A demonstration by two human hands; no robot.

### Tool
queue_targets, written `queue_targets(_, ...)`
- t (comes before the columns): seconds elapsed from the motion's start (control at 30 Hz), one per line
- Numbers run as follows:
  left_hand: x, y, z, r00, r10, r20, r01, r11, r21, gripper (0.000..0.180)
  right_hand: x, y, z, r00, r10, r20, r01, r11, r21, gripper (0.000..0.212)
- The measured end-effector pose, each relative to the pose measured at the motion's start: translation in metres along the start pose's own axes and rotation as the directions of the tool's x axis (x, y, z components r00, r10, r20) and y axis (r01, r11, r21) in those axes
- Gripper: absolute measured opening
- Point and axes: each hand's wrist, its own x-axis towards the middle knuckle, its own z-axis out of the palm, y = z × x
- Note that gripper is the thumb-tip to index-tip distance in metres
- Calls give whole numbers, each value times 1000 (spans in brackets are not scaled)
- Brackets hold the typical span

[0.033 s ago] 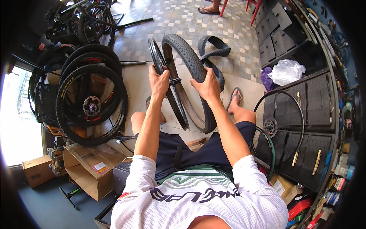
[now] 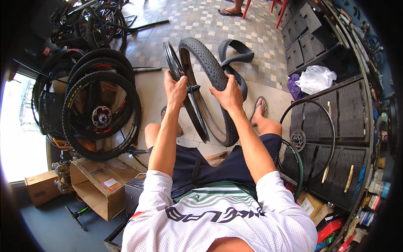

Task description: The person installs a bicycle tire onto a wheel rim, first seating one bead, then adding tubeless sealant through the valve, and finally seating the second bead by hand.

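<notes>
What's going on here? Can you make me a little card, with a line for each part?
Left grip: holding a thin black hoop
Right grip: holding a knobbly black tire
Floor ahead: twisted black loop
Left side: wheel with a silver disc, open cardboard box
Right side: white plastic bag beside a purple one

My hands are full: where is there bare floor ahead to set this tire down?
Tiled floor lies bare between the held tire and the far sandaled foot, and between the twisted black band and the dark drawers. The left side is crowded with wheels and a cardboard box.
</notes>
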Motion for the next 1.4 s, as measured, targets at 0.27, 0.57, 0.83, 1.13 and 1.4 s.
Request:
queue_targets(0.27,2,31,37,997,-54,-48,58,996,68,29,7,3,4,999,-25,-19,26,999,46,79)
queue_targets(0.57,-29,46,51,996,-78,42,77,997,26,30,8,9,2,1000,-1,1,1,998,58,80)
queue_targets(0.83,-32,24,68,993,-114,35,112,992,54,39,3,6,-5,999,20,29,-21,999,36,78)
queue_targets(1.13,-11,-15,90,990,-129,49,119,978,170,54,-8,11,-11,995,51,85,-57,996,73,74)
queue_targets(1.4,-23,-40,79,983,88,162,-94,995,28,57,3,1,-13,991,8,130,-30,986,162,82)
